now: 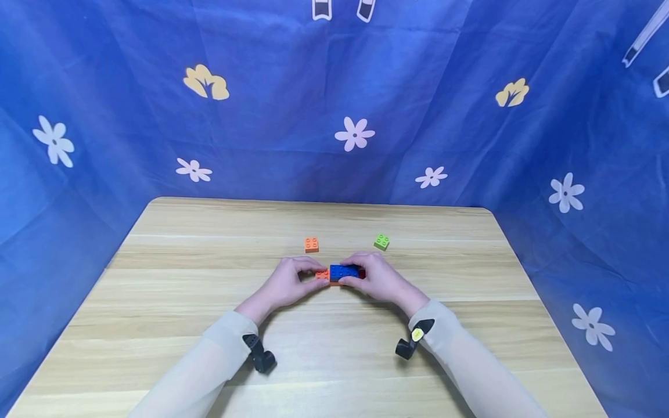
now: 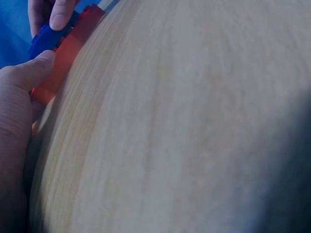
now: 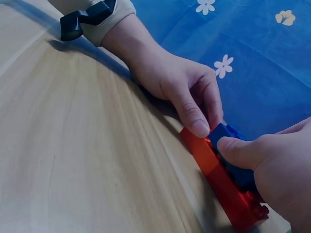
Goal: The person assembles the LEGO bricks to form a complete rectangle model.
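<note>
A long blue toy building brick [image 1: 343, 272] lies over an orange brick [image 1: 322, 275] and a red brick [image 3: 239, 206], which stand end to end on the table. Whether the blue one sits fully down on the studs, I cannot tell. My right hand [image 1: 384, 278] pinches the blue brick between thumb and fingers. At the other end, my left hand [image 1: 286, 283] holds the orange brick by its sides, its thumb near the blue brick's end in the right wrist view. My fingers hide part of the bricks.
Beyond the hands on the wooden table [image 1: 230, 232] lie a small orange brick [image 1: 311, 245] and a small green brick [image 1: 381, 242], apart from each other. A blue patterned curtain [image 1: 292, 151] hangs behind the table and along its sides.
</note>
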A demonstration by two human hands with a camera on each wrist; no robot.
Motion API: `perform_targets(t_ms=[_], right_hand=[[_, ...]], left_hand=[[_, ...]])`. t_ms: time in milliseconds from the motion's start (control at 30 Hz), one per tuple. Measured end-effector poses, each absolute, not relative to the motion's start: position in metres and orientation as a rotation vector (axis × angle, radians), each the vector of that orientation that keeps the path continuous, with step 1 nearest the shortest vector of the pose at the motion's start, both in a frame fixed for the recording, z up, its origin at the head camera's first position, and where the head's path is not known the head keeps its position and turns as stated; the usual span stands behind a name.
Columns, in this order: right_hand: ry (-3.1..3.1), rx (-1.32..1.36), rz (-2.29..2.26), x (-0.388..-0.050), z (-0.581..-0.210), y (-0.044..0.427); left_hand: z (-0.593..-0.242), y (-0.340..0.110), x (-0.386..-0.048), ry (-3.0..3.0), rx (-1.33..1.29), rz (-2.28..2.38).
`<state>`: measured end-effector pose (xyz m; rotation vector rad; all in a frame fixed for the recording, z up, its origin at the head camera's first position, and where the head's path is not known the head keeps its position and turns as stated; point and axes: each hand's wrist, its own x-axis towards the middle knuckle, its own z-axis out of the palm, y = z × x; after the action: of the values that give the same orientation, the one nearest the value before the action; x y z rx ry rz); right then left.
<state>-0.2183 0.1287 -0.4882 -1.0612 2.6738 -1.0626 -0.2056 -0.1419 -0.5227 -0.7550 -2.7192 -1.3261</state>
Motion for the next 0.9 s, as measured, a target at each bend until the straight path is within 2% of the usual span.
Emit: perform_targets(t_ms=[600,900], right_hand=[[2.711,-1.135,-1.082,-0.221,-0.495,0.127],[2.605,-0.966,-1.217,-0.225,-0.502,0.144]], left_hand=[[-0.510,-0.126,-0.209,-2.691,-0.850,-1.447],[-0.511,-0.122,-0.211,-2.696,-0.827,-1.474]])
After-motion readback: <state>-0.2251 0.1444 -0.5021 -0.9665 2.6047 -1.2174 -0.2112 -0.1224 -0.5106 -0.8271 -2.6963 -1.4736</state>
